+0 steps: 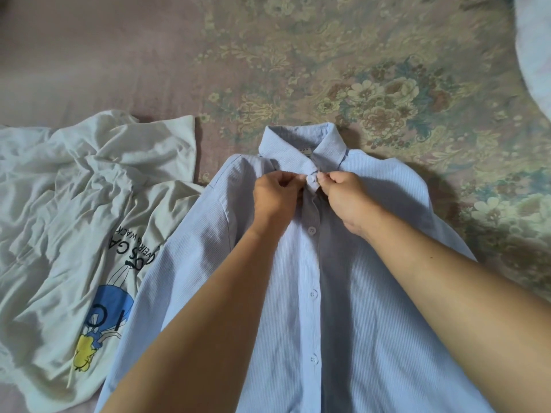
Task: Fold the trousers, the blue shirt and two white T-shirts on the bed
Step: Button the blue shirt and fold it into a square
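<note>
The blue shirt (343,278) lies front up on the bed, collar pointing away from me, its placket buttoned down the middle. My left hand (275,193) and my right hand (346,195) both pinch the fabric at the top button just under the collar, one on each side. To the left a crumpled white T-shirt (77,210) with a blue and yellow cartoon print lies partly under the shirt's left sleeve. No trousers show in this view.
The bed (372,70) carries a floral cover on the right and plain pinkish cloth on the left. A pale pillow or cloth (536,52) shows at the top right edge.
</note>
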{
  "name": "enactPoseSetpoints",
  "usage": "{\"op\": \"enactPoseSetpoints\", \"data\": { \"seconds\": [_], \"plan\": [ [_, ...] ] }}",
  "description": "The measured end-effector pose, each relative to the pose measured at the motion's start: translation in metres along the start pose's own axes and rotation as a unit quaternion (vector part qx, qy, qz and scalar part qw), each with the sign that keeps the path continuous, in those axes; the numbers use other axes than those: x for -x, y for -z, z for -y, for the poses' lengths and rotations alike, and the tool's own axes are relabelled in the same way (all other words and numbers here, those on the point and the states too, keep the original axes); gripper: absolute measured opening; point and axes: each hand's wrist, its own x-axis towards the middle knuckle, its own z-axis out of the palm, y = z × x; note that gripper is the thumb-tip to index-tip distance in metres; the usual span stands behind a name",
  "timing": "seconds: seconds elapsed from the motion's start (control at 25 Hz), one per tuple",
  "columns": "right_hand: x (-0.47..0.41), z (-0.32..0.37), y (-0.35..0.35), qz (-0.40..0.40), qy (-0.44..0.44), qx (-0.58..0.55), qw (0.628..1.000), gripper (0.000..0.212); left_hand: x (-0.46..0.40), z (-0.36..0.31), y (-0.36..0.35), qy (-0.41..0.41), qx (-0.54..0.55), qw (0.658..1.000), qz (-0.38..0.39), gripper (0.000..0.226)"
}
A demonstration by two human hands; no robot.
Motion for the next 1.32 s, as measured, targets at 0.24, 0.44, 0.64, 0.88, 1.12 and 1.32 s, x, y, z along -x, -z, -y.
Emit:
{"op": "enactPoseSetpoints", "data": {
  "seconds": [0.24,0.44,0.64,0.88,1.12,1.32],
  "plan": [
    [-0.004,0.0,-0.001,0.007,-0.025,-0.059,0.998,0.032,0.004,-0.004,-0.003,0.058,0.147,0.986,0.044,0.01],
    [-0.016,-0.009,0.001,0.047,-0.043,-0.1,0.993,0.025,-0.011,-0.015,-0.002,0.063,0.088,0.991,0.078,0.019],
    [-0.031,0.0,0.024,-0.07,0.154,0.273,0.947,0.025,-0.03,-0.033,0.011,-0.178,-0.341,0.923,0.027,0.005],
    [-0.076,0.023,0.049,-0.036,0.141,0.425,0.893,0.055,-0.079,-0.052,0.039,-0.163,-0.536,0.828,0.034,0.059],
    [-0.089,0.025,0.06,-0.01,0.068,0.302,0.951,0.041,-0.087,-0.058,0.031,-0.045,-0.474,0.878,0.042,0.058],
    [-0.072,0.045,0.077,-0.146,0.164,0.448,0.867,0.038,-0.097,-0.053,0.063,-0.468,-0.644,0.588,-0.143,0.024]
  ]
}}
